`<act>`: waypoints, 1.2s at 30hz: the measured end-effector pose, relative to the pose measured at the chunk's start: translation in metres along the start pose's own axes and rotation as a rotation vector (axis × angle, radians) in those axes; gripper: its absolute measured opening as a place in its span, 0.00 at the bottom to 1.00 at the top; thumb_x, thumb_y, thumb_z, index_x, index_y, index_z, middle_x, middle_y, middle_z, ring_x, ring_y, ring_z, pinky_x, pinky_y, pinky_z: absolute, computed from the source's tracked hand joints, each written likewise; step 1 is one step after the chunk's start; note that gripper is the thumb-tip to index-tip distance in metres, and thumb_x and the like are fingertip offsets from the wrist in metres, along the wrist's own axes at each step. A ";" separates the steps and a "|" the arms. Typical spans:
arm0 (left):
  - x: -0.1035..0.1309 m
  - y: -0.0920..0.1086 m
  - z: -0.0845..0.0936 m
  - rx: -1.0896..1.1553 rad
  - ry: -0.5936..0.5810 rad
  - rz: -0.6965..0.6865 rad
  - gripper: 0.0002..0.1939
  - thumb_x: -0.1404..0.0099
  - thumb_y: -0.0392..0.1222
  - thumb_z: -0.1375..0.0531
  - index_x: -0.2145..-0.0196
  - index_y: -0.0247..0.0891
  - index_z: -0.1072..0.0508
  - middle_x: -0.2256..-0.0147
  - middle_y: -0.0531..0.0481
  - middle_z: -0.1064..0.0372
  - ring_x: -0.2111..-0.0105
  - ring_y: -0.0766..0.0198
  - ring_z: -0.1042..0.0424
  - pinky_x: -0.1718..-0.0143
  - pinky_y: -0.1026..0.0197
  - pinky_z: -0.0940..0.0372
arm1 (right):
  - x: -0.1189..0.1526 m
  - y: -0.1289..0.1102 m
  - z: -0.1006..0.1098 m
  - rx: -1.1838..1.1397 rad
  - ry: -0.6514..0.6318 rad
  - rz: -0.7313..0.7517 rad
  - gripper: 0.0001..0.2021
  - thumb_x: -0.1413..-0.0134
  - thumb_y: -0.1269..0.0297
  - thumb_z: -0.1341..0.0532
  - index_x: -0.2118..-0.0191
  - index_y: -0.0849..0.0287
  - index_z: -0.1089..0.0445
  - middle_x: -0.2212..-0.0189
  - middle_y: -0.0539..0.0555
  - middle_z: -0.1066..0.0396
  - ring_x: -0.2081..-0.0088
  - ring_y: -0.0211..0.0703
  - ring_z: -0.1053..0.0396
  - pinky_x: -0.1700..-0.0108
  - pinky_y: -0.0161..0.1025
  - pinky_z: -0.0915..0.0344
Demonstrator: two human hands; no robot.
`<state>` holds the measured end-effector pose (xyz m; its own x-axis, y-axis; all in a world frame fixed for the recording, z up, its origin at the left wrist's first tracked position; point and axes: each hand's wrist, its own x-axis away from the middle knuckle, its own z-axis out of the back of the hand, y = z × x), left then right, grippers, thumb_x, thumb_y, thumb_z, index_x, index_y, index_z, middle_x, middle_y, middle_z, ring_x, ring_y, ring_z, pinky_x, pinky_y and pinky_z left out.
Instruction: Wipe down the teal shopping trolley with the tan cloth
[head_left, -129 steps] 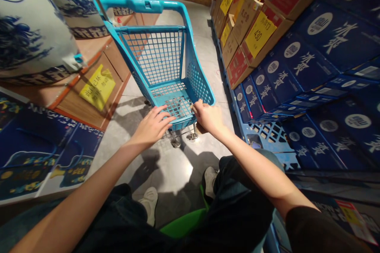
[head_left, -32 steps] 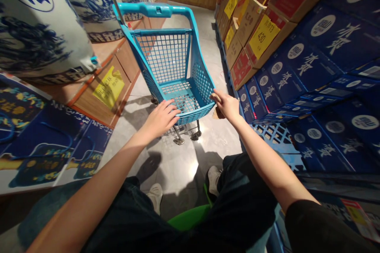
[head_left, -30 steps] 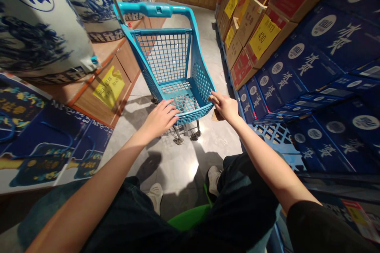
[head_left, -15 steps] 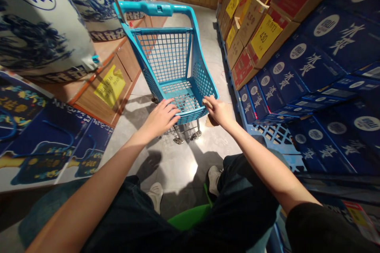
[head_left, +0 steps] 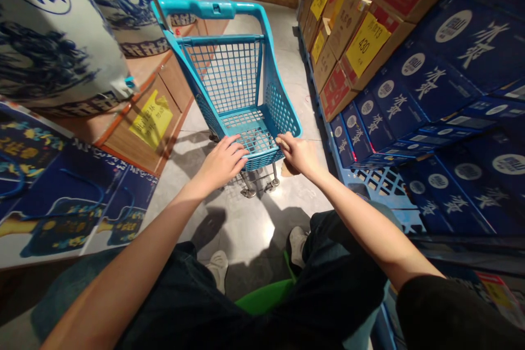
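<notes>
A light-blue shopping cart is seen on the grey floor, in the aisle directly ahead of the person, with its low front rim turned toward them and its handle at the far end. The front rim is touched by the left hand, which is held open, palm down, with the fingers slightly spread. At the right-hand part of the same rim, a thin brown piece is gripped in the closed right hand; part of it is seen below the fingers, though its material cannot be told. To the left, large blue-and-white jars are lined up on a wooden worktop, on whose side a yellow sign is fixed. Dark blue printed panels are seen below and nearer. To the right, brown and red cartons are stacked, one of them marked with a yellow label reading 430. Nearer on that side, dark blue boxes are piled beside and above a blue lattice pallet. A green object, mostly hidden, is seen between the person's legs, near two pale shoes.
</notes>
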<state>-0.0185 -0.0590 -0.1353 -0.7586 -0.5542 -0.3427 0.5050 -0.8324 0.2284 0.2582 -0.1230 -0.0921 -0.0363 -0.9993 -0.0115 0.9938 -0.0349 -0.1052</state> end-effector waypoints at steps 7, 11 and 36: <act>0.000 0.001 0.000 -0.064 0.000 -0.021 0.24 0.17 0.47 0.51 0.47 0.36 0.16 0.49 0.36 0.18 0.30 0.40 0.32 0.28 0.29 0.36 | -0.008 0.005 0.014 0.020 -0.004 -0.040 0.22 0.19 0.49 0.50 0.36 0.47 0.24 0.48 0.57 0.15 0.50 0.57 0.18 0.59 0.40 0.38; -0.001 0.001 -0.002 -0.055 0.005 -0.019 0.24 0.17 0.48 0.51 0.47 0.37 0.16 0.49 0.36 0.19 0.30 0.39 0.32 0.28 0.28 0.36 | -0.006 -0.005 0.017 0.052 -0.020 -0.091 0.23 0.18 0.51 0.52 0.35 0.49 0.26 0.48 0.60 0.15 0.51 0.57 0.18 0.59 0.41 0.38; -0.003 0.002 -0.004 -0.041 0.010 -0.021 0.23 0.17 0.48 0.50 0.46 0.38 0.17 0.49 0.37 0.19 0.30 0.41 0.33 0.27 0.31 0.37 | -0.007 -0.019 0.024 0.182 -0.087 -0.091 0.24 0.17 0.52 0.57 0.36 0.53 0.28 0.47 0.63 0.16 0.49 0.56 0.17 0.55 0.41 0.33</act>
<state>-0.0138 -0.0595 -0.1375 -0.7649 -0.5365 -0.3565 0.5055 -0.8430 0.1839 0.2423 -0.1157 -0.0659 -0.1249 -0.9892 0.0761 0.9897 -0.1189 0.0792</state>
